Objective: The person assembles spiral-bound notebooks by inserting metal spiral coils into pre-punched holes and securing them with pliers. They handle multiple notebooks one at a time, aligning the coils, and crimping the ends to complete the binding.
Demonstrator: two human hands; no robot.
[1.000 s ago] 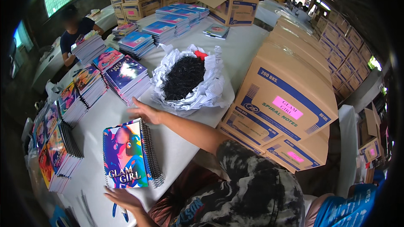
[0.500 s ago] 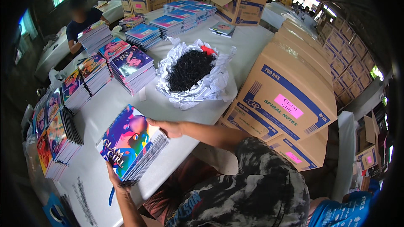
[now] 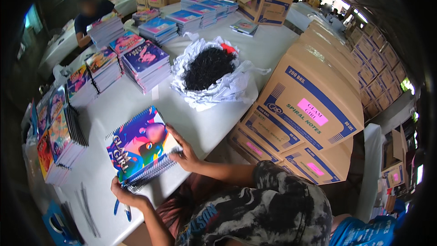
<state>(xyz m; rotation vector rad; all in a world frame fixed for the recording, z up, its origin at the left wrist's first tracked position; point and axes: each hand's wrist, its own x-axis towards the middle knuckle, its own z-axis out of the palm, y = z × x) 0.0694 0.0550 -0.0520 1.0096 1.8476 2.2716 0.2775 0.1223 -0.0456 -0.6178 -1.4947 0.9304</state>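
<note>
A small stack of spiral notebooks (image 3: 141,143) with colourful covers rests near the front edge of the table, its wire coils showing along two sides. My right hand (image 3: 185,152) grips the right end, fingers along the far side and thumb by the near coils. At the lower left corner, my left hand (image 3: 129,196) is closed around the stack's edge, its fingertips partly hidden. Just below that hand a blue-handled tool (image 3: 116,207) sticks out, its kind unclear.
Crumpled white paper (image 3: 214,100) cradles a heap of black coil scraps (image 3: 207,69). Notebook piles (image 3: 145,61) line the table's left and far sides. Loose wire coils (image 3: 84,209) lie at near left. Cartons (image 3: 314,105) stand at right. A person (image 3: 93,16) sits across, holding notebooks.
The stack has gone from tilted to lying flatter and lower. My right hand has shifted down along its right end, and my left hand slightly lower. More of the blue-handled tool shows.
</note>
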